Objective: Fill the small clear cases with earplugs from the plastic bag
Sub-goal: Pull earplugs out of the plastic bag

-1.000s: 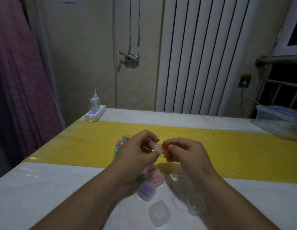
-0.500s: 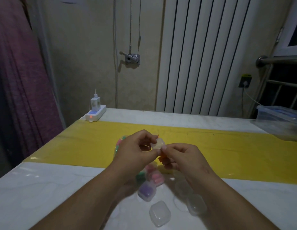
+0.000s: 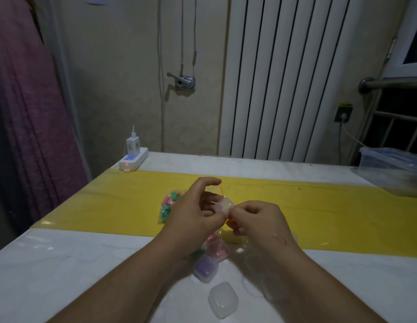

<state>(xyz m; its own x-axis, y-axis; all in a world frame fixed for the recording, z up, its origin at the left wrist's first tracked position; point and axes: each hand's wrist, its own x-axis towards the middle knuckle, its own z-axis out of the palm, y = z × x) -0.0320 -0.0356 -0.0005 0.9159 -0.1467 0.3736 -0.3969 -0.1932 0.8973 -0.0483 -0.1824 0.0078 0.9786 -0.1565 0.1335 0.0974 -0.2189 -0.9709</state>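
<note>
Head view: I log two hands meeting at one held case [image 3: 224,205], above the table [image 3: 63,264].
Item 1, left hand [image 3: 198,213]: fingers and thumb curled round the held case, raised over the yellow strip [image 3: 331,210]. Item 2, right hand [image 3: 261,220]: fingertips pinch an orange earplug [image 3: 229,222] touching the case's lower edge; I cannot tell whether it is inside. Item 3, bag [image 3: 169,206]: lies on the yellow strip behind the left hand, with pink and green earplugs showing. Item 4, on the white top below the hands: pink case [image 3: 219,251], purple case [image 3: 205,268] just beside it, empty case [image 3: 223,299] nearest me. Item 5, more clear cases [image 3: 256,264] under the right forearm, too blurred to count. Item 6, power strip [image 3: 133,159] at the far left corner; clear tub [image 3: 389,173] at the far right.
</note>
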